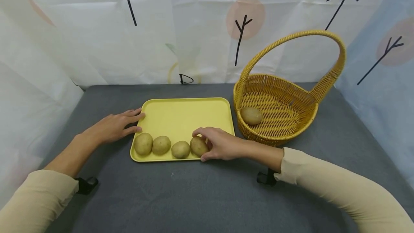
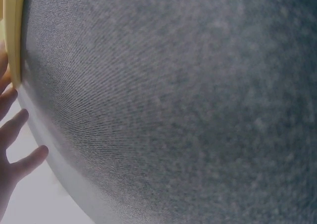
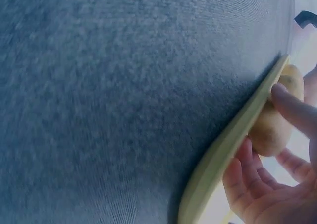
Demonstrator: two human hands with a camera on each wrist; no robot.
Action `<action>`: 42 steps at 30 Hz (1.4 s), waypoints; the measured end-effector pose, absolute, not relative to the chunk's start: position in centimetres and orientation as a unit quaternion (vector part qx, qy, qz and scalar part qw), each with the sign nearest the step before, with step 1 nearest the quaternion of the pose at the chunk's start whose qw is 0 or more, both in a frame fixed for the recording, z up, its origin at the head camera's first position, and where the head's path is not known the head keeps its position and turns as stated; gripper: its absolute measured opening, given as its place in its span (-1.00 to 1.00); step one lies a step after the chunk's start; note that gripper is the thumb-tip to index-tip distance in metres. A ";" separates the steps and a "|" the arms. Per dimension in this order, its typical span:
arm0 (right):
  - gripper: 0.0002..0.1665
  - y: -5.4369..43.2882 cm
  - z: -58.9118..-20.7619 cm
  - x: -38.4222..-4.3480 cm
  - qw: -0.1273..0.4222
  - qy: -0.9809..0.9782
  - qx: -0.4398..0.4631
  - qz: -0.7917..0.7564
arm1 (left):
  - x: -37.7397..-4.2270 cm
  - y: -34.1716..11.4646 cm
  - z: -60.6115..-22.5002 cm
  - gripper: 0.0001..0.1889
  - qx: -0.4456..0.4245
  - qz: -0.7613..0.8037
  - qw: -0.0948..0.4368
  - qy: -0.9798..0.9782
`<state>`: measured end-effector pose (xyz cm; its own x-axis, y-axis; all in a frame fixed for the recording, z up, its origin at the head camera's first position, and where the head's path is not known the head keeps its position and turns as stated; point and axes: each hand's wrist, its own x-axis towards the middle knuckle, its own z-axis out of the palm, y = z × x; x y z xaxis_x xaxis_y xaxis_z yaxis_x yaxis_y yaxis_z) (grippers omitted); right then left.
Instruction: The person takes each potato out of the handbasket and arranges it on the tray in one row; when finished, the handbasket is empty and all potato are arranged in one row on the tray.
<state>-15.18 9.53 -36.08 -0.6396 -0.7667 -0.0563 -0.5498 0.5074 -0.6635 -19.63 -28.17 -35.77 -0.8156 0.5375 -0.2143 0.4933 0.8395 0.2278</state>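
Note:
A row of several potatoes (image 1: 161,145) lies along the near edge of the yellow tray (image 1: 187,116). My right hand (image 1: 223,144) holds the rightmost potato (image 1: 198,146) between thumb and fingers, low over the tray's near right part. In the right wrist view, the thumb lies along one side of that potato (image 3: 270,130), with the fingers around it. At the tray's left rim, my left hand (image 1: 114,127) rests with fingers spread and fairly straight, fingertips touching the edge. The left wrist view catches only part of the left hand (image 2: 12,140) beside the tray rim (image 2: 16,35).
A yellow woven basket (image 1: 275,132) with a tall arched handle stands right of the tray, close to its edge. One potato (image 1: 251,115) lies inside it on the left. Grey cloth (image 1: 181,197) covers the table, and a patterned white curtain (image 1: 200,46) hangs behind.

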 end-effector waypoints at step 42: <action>-0.03 24.5 -27.5 -26.2 0.493 0.812 -0.229 -0.214 | -19.7 -28.3 -35.9 -0.29 0.279 0.077 0.128 0.949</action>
